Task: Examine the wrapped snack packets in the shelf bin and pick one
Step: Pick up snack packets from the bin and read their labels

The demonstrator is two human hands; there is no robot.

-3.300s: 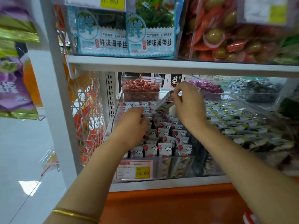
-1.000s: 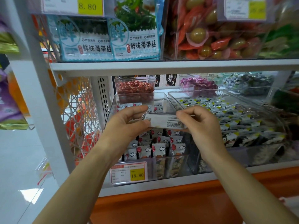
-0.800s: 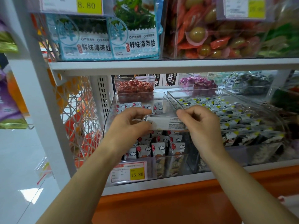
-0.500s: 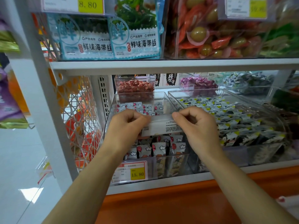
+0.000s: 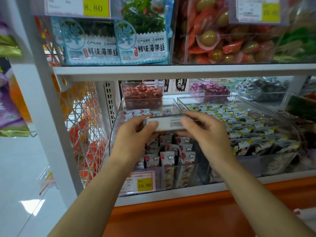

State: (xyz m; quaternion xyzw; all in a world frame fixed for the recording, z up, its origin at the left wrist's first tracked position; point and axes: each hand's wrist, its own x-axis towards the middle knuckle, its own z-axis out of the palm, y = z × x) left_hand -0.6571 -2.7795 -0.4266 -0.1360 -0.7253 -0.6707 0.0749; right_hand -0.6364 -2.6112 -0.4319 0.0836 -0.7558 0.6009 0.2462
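Observation:
A small white wrapped snack packet (image 5: 168,123) with printed text facing me is held level above the clear shelf bin (image 5: 118,117). My left hand (image 5: 135,134) pinches its left end with thumb on top. My right hand (image 5: 203,132) pinches its right end. Below them the bin holds several rows of upright white packets (image 5: 168,156) with red and cloud prints. A yellow price tag (image 5: 144,184) reading 15.80 is on the bin's front.
A second clear bin (image 5: 273,106) of black, white and yellow packets sits right of it. Behind stand small boxes of red candies (image 5: 142,93) and purple candies (image 5: 209,88). The upper shelf (image 5: 171,70) carries seaweed bags and egg packs. A white wire basket (image 5: 85,127) hangs left.
Both hands took one packet out of the bin, raised it and turned it between the fingertips. It now lies flatter with its printed side up. The camera shifted slightly.

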